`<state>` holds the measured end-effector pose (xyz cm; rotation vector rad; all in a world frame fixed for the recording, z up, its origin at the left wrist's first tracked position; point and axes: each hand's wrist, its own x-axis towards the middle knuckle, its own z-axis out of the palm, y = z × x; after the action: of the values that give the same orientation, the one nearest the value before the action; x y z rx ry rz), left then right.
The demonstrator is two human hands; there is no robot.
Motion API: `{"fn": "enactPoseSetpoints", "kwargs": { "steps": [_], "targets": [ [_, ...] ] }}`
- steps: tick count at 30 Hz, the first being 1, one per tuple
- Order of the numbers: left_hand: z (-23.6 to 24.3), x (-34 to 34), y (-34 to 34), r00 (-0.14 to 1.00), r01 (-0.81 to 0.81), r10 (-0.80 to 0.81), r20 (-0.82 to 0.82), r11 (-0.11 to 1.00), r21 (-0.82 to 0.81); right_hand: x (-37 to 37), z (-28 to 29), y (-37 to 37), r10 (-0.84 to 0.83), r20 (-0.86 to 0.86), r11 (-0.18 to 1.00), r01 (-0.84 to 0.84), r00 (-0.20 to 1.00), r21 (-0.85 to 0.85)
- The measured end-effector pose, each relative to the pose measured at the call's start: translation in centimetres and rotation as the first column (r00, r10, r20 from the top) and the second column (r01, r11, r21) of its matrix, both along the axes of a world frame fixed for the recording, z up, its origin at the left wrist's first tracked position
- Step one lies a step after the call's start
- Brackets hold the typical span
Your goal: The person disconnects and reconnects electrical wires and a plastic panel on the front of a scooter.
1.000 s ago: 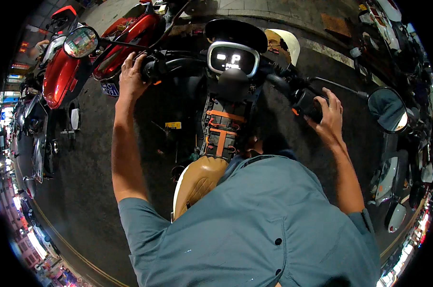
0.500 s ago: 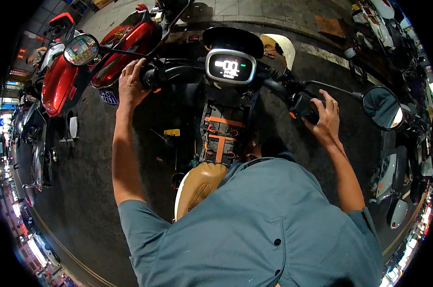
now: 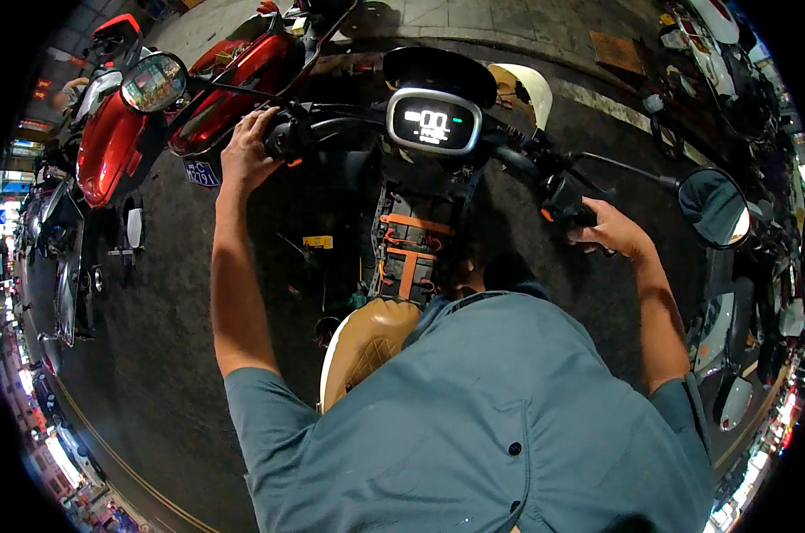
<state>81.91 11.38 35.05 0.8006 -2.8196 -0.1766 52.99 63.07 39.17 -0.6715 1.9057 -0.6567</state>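
I sit astride a small electric motorbike, its tan quilted seat (image 3: pixel 372 342) in front of me. My left hand (image 3: pixel 247 153) is curled round the outer end of the left handlebar grip (image 3: pixel 279 139). At the other end of the bar, my right hand (image 3: pixel 617 226) closes on the right handlebar grip (image 3: pixel 580 213), fingers partly beneath it. Between them the display (image 3: pixel 434 121) is lit. Below it the frame lies uncovered, showing a battery bay (image 3: pixel 410 253) with orange straps and cables.
A red scooter (image 3: pixel 118 147) stands close on the left, near the left mirror (image 3: pixel 154 82). The right mirror (image 3: pixel 713 206) sticks out beyond my right hand. A yellow item (image 3: pixel 317 242) lies on the ground to the left, and a cream body panel (image 3: pixel 527 89) ahead. Parked scooters (image 3: pixel 731 333) line the right.
My right hand has gone from loosely spread fingers to a closed hold on the grip, its wrist swinging outward. The handlebar and display have shifted slightly right; my left hand stays at its grip.
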Motion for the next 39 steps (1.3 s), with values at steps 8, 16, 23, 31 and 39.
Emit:
{"fn": "enactPoseSetpoints", "kwargs": {
  "steps": [8, 16, 23, 31, 39],
  "targets": [
    [-0.2, -0.1, -0.2, 0.999, 0.028, -0.028, -0.018, 0.999, -0.019, 3.9, -3.4, 1.5, -0.053, -0.84, 0.994, -0.054, 0.539, -0.098],
    [-0.5, 0.0, -0.2, 1.0, 0.013, -0.013, -0.003, 0.998, -0.063, 4.9, -3.3, 1.0, -0.104, -0.89, 0.99, -0.041, 0.443, -0.136],
    [-0.2, -0.1, -0.2, 1.0, 0.017, -0.017, 0.002, 0.998, -0.062, 4.8, -3.6, 1.0, -0.133, -0.892, 0.986, -0.035, 0.433, -0.164],
    [-0.1, -0.1, 0.4, 1.0, -0.01, 0.01, -0.004, 0.998, -0.055, 4.9, -3.4, 0.8, -0.124, -0.893, 0.989, -0.016, 0.432, -0.145],
    [-0.4, 0.0, -0.2, 1.0, 0.01, -0.011, -0.02, 0.999, -0.034, 5.1, -3.2, 0.6, -0.121, -0.899, 0.99, -0.02, 0.42, -0.142]
  ]
}}
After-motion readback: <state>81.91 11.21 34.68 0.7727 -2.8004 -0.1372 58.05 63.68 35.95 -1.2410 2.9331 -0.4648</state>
